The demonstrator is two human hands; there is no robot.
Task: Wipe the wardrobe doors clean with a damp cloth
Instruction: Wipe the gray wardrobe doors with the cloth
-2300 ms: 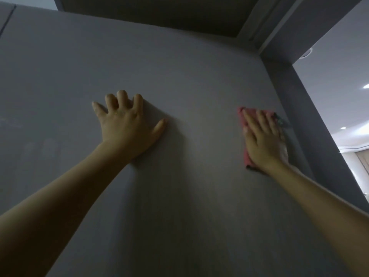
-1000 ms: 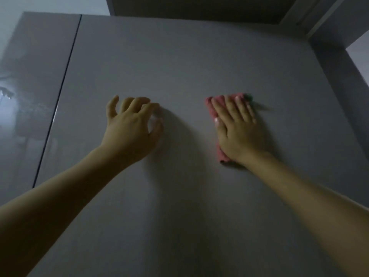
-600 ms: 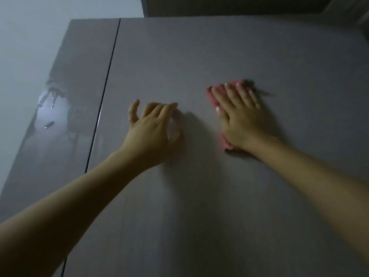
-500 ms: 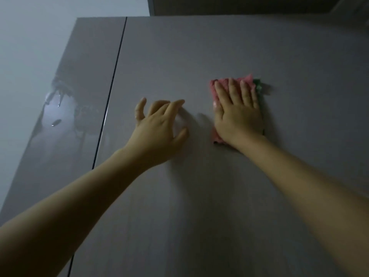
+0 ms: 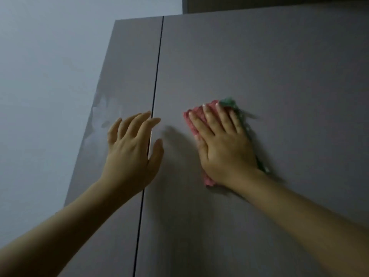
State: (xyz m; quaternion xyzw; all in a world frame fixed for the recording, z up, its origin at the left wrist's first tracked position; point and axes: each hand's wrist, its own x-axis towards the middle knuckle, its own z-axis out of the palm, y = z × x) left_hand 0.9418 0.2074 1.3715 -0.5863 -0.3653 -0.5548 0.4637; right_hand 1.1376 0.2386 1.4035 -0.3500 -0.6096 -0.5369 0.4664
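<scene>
— Two wardrobe doors, one dark seam between. Risk?
— Leaning could push the doors inward. Left hand, fingers spread, holding nothing, rests across the seam.
— And smaller?
— Right hand presses flat on the pink cloth; it may bunch and streak.

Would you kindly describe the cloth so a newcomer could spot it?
Find the wide grey wardrobe door right of the dark vertical seam. The cloth lies flat beneath the right hand: the only pink thing, edged green.
</scene>
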